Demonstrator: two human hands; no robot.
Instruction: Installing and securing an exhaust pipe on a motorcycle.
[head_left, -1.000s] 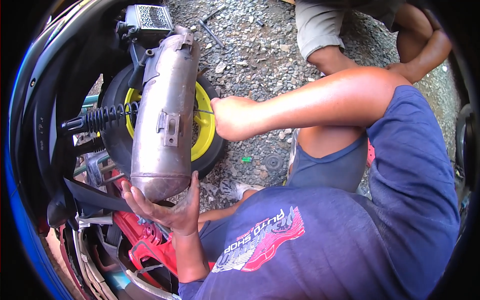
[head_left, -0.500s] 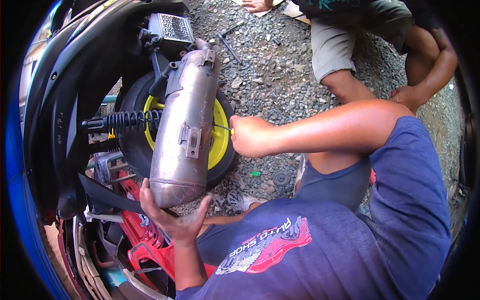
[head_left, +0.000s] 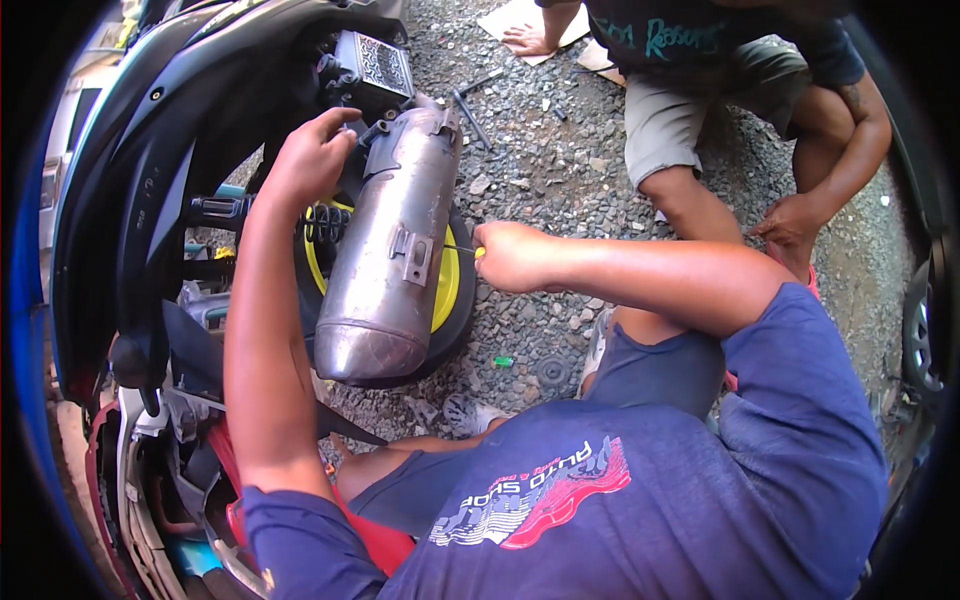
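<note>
A silver exhaust muffler (head_left: 378,300) lies along a black tyre with a yellow rim (head_left: 450,300), beside a black coil-spring shock (head_left: 325,225). My right hand (head_left: 515,258) is closed on a yellow-handled screwdriver (head_left: 480,252), whose thin shaft runs to the muffler's right side; its tip is hidden. My left hand (head_left: 315,150) is raised near the muffler's upper end and a metal radiator (head_left: 372,70), its fingers bent but apart, with nothing visible in them. Whether it touches the parts behind it I cannot tell.
Black bodywork (head_left: 140,220) fills the left side; loose red and grey panels (head_left: 140,470) lie below it. A co-worker (head_left: 700,120) crouches at upper right by cardboard (head_left: 545,25). An L-shaped tool (head_left: 470,120) and a small green object (head_left: 503,361) lie on gravel (head_left: 530,170).
My left hand has left the muffler's lower end and moved up near its upper end. My right hand keeps hold of the screwdriver. The muffler has shifted right in the view.
</note>
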